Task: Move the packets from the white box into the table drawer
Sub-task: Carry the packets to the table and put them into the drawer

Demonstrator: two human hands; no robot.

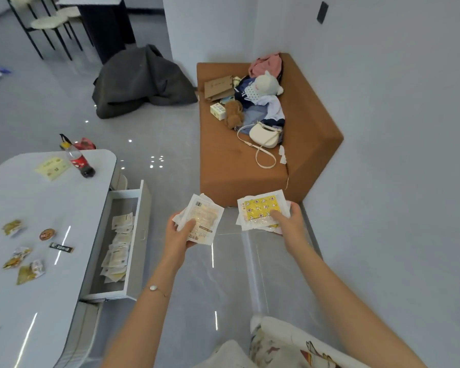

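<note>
Drawer [141, 235] open, top unobstructed, packets [118, 245] strewn inside, bare floor [178, 166] beside it.

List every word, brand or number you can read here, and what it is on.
Nothing here reads clearly.
Packet in the left hand: printed lines, blurred.
Yellow-patterned packet in the right hand: print too small.
Bottle label: blurred.
Yellow card on the table: blurred.
Black wrapper on the table: white marks, unreadable.
</note>
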